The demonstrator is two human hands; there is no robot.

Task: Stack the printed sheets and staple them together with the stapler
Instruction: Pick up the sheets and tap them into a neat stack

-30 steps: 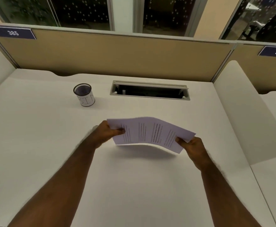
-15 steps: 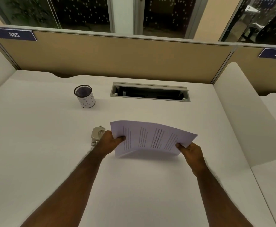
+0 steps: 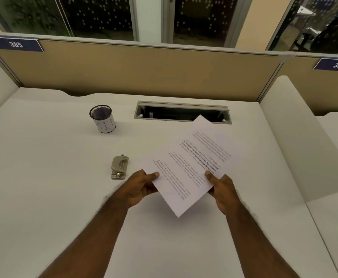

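Both hands hold the printed sheets (image 3: 192, 163) above the white desk, turned so one corner points toward me and the far corner toward the cable slot. My left hand (image 3: 139, 185) pinches the left edge with thumb on top. My right hand (image 3: 221, 187) grips the right edge near the lower corner. A small beige stapler (image 3: 119, 166) lies on the desk just left of my left hand, apart from it.
A mesh pen cup (image 3: 103, 121) with a white label stands at the back left. A recessed cable slot (image 3: 183, 112) sits at the back centre. Tan partition panels close the back, and a white curved divider (image 3: 304, 141) bounds the right side.
The sheets have been rotated from lying crosswise to a diagonal, corner toward me. My hands drew nearer to each other and toward me. The stapler, hidden behind my left hand before, now shows fully.
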